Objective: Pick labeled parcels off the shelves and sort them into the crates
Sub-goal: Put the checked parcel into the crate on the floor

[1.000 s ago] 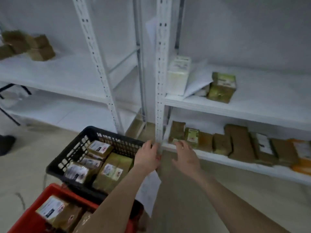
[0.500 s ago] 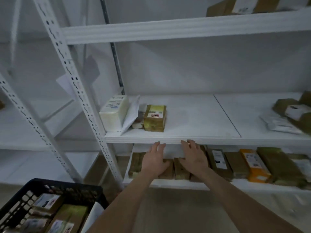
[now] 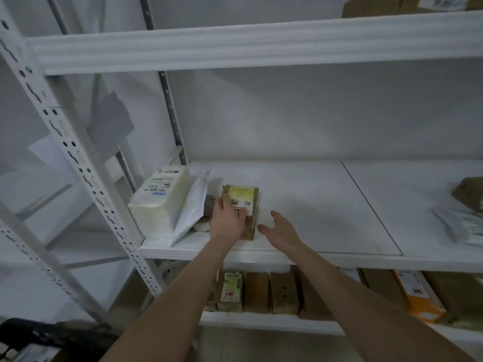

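A brown parcel with a yellow-green label point(image 3: 244, 198) lies on the middle shelf point(image 3: 313, 205). My left hand point(image 3: 226, 220) rests on its left part, fingers fairly straight along the left edge and thumb across the label. My right hand point(image 3: 281, 229) hovers over the shelf just right of the parcel, fingers spread and holding nothing. A corner of the black crate point(image 3: 39, 335) shows at the bottom left, with a labeled parcel inside.
A white boxy parcel point(image 3: 159, 199) and a white mailer bag point(image 3: 192, 205) stand left of the brown parcel. Several brown parcels point(image 3: 257, 292) and an orange one point(image 3: 418, 296) fill the lower shelf. More parcels point(image 3: 470, 194) lie at the far right. A perforated upright point(image 3: 78, 163) stands left.
My view rose from the crates to the middle shelf. Both hands moved up from the lower shelf's edge; the left one now touches the brown parcel, the right one is beside it.
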